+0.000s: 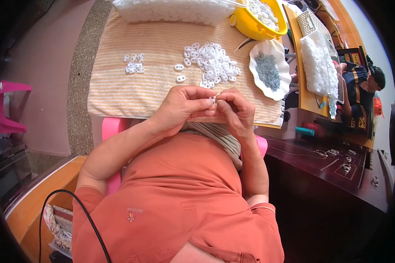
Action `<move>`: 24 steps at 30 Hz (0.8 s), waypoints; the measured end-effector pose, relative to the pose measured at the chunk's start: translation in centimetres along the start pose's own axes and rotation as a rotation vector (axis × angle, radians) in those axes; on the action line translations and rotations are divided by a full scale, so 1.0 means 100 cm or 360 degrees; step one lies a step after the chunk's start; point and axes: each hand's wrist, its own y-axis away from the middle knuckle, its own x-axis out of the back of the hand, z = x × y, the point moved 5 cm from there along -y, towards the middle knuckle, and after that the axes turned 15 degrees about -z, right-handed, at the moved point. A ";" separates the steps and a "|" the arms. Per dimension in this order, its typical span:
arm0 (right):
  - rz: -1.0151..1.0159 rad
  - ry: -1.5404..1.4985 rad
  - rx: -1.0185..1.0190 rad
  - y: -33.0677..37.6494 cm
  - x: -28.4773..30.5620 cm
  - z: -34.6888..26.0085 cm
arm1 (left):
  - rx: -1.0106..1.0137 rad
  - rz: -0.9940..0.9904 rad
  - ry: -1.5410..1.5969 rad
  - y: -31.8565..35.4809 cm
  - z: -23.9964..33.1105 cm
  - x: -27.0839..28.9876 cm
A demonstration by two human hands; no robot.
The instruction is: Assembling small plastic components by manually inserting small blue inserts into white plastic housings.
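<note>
My left hand (184, 107) and my right hand (235, 107) meet over the near edge of a striped beige towel (118, 83). Together they pinch one small white plastic piece (214, 100) between the fingertips. Just beyond the hands lies a loose heap of white plastic pieces (213, 63). Two single white pieces (179, 72) rest to its left, and a small group of white pieces (134, 63) lies further left. A white scalloped dish (259, 55) holding small grey metal parts (267, 70) stands to the right of the heap.
A clear bag of white pieces (171, 11) lies at the towel's far edge, beside a yellow bowl (254, 26) with more. At right are a mesh bag of white parts (318, 61), a white basket (309, 22), another person (364, 79) and a dark wooden cabinet (333, 162). A pink stool (4, 114) stands at left.
</note>
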 end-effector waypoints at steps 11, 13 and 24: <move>0.0061 0.0098 -0.0045 -0.002 0.001 -0.005 | 0.0010 0.0020 -0.0027 0.000 -0.002 0.002; 0.0050 0.0175 -0.0037 -0.003 0.002 -0.008 | 0.0008 0.0027 -0.0052 0.000 -0.003 0.003; -0.0007 0.0574 0.0057 -0.007 0.001 -0.025 | 0.0010 0.0046 -0.0109 0.000 -0.004 0.002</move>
